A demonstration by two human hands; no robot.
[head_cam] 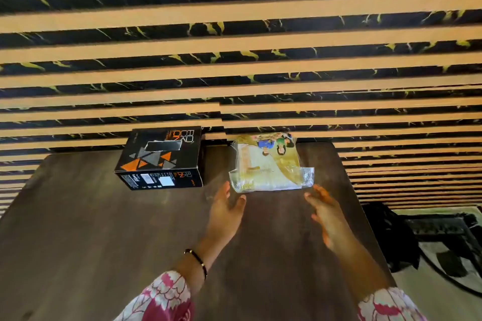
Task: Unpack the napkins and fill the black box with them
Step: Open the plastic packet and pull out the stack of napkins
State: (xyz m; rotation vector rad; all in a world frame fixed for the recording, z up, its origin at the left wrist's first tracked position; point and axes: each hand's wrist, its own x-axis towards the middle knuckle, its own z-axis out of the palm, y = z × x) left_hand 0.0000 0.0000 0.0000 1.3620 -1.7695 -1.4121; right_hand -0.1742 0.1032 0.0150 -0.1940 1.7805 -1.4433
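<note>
A dark wooden bench stands against a wall of pale wooden slats over black, gold-veined panels. At its far edge lie the two things of the task. The black box, printed with orange and grey triangles, sits on the left with a dark slot in its top face. Just to its right, apart from it, lies the napkin pack, a flat bundle sealed in clear plastic wrap with a gold and white print and small coloured figures at its far end.

Both hands reach toward the near edge of the pack. The left hand is spread wide and empty, its fingertips just short of the pack's near left corner; whether they touch the wrap cannot be told through the blur. The right hand is also wide and empty, fingers fanned, just below the pack's near right corner and not touching it. A dark beaded bracelet circles the left wrist, and both arms wear sleeves in a pink and white floral print.
</note>
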